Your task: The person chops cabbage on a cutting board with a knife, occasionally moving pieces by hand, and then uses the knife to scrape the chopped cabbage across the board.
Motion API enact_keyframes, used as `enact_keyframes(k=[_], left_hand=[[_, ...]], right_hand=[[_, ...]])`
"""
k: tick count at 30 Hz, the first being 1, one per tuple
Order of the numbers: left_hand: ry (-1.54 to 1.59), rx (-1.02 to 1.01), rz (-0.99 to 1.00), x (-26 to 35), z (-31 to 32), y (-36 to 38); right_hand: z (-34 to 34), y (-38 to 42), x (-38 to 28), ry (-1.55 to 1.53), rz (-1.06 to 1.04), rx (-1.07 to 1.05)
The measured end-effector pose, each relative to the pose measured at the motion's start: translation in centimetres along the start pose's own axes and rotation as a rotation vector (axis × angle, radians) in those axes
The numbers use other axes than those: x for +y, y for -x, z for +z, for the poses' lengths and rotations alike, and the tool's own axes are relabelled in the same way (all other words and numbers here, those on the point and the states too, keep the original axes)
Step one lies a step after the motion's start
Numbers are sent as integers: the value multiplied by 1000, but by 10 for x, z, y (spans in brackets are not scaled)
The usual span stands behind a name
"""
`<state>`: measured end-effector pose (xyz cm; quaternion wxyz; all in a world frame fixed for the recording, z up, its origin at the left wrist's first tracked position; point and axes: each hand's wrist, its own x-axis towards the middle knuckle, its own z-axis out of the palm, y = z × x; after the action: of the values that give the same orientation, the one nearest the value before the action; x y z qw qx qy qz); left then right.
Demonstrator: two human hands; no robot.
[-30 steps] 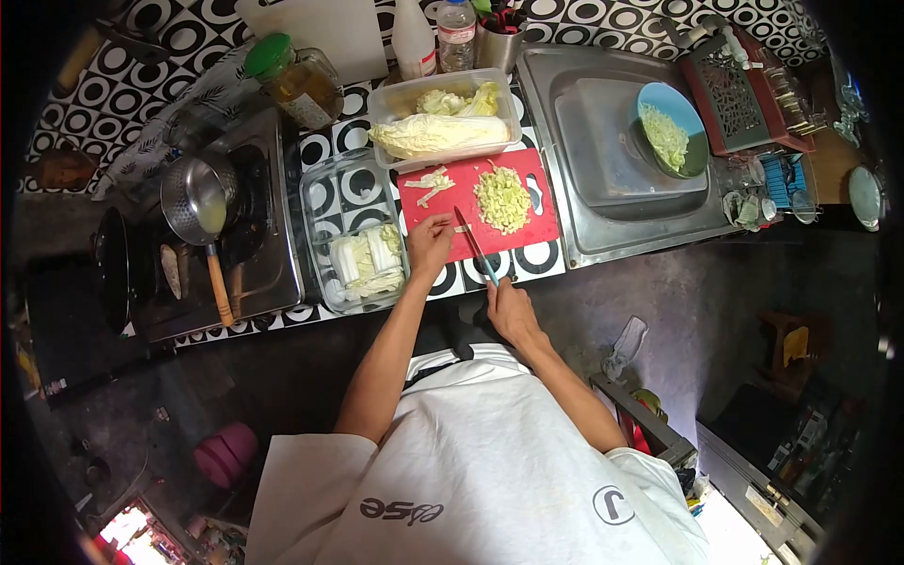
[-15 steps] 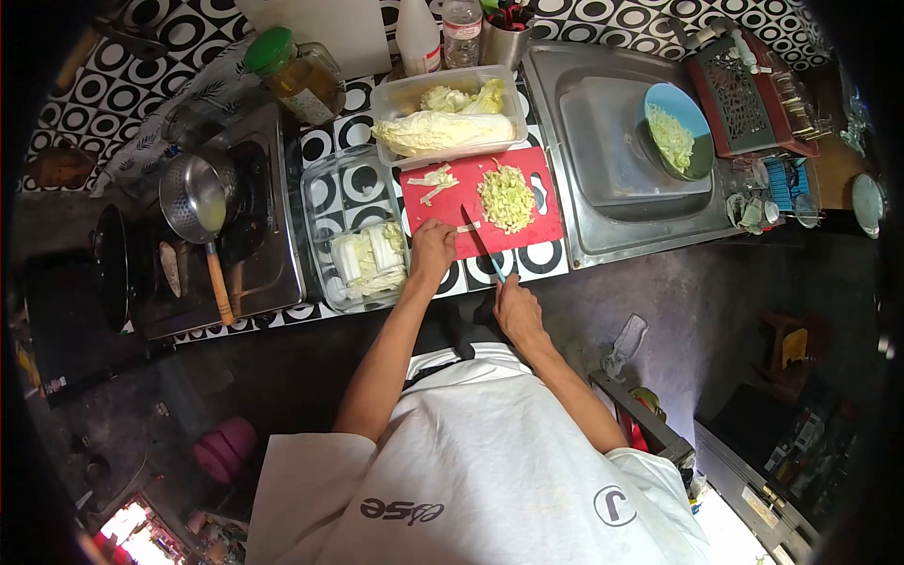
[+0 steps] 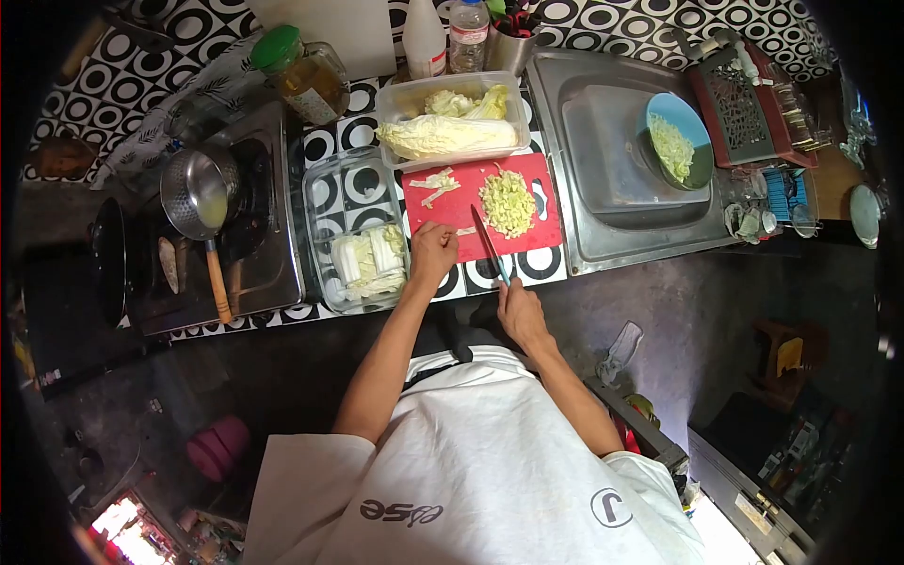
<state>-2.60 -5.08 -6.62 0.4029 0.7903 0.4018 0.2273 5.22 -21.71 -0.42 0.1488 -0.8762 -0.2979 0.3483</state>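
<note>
Grips knife [image 3: 488,240] in right hand [image 3: 522,313] over near edge of board [image 3: 447,215]; curls left hand [image 3: 434,251] beside strip [image 3: 467,231] on board, cannot tell if gripping. Note leaves [image 3: 367,266] in dish [image 3: 325,202] at bench [image 3: 480,273] edge, cabbage [image 3: 447,137] in tub [image 3: 457,161], shreds [image 3: 671,148] in bowl [image 3: 689,115].

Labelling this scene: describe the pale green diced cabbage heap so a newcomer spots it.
Find the grey stainless-steel sink; the red rectangular cutting board lies just left of it. On the board's right half sits the pale green diced cabbage heap. Unlike the few thin, pale cabbage strips at the board's left, it is a dense mound of small pieces.
</note>
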Motion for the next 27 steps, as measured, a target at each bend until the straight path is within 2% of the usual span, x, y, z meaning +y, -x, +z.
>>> enact_keyframes(k=[7,16,23,27], left_hand=[[15,-19,-35,1,0,0],[-40,-22,27,-9,2,-2],[34,-26,-13,-7,2,-2],[56,-53,-42,-1,-1,-2]], right_hand=[[3,4,-6,-29,-14,-34],[11,-3,-7,3,-20,10],[13,0,11,-16,-16,52],[11,-1,8,-38,-47,-1]])
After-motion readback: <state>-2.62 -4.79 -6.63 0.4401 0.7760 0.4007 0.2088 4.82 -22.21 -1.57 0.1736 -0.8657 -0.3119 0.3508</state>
